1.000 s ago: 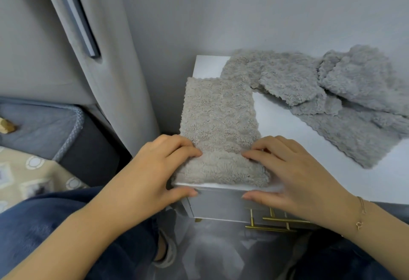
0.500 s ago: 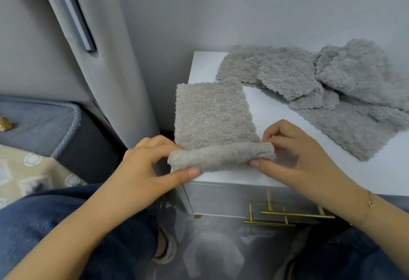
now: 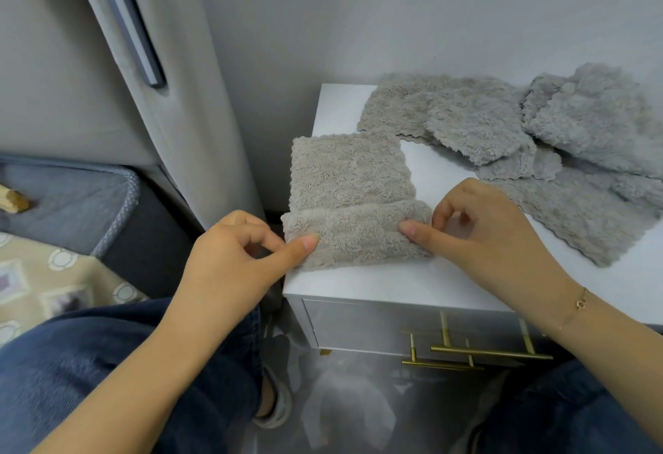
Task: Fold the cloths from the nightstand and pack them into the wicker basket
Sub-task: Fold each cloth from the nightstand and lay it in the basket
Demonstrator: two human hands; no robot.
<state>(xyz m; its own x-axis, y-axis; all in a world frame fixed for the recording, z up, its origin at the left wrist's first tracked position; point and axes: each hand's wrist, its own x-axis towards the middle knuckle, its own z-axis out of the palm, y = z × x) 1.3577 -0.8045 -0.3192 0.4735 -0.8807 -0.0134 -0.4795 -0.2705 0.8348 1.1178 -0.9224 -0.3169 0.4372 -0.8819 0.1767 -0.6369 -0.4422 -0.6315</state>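
Observation:
A beige fluffy cloth (image 3: 349, 173) lies on the left part of the white nightstand (image 3: 412, 281), its near end turned up and over into a fold. My left hand (image 3: 236, 256) pinches the fold's left end between thumb and fingers. My right hand (image 3: 480, 227) pinches the fold's right end the same way. Several grey fluffy cloths (image 3: 538, 137) lie loose in a heap across the back and right of the nightstand. No wicker basket is in view.
A grey wall stands behind the nightstand, and a grey padded headboard (image 3: 172, 94) rises at the left. A bed with a blue blanket (image 3: 71, 202) lies at far left. The nightstand drawer has gold handles (image 3: 477, 353). My knees in jeans (image 3: 89, 364) frame the bottom.
Both hands lifted the cloth's near edge off the nightstand's front edge and carried it away from me, so the near end is now folded over the rest of the cloth.

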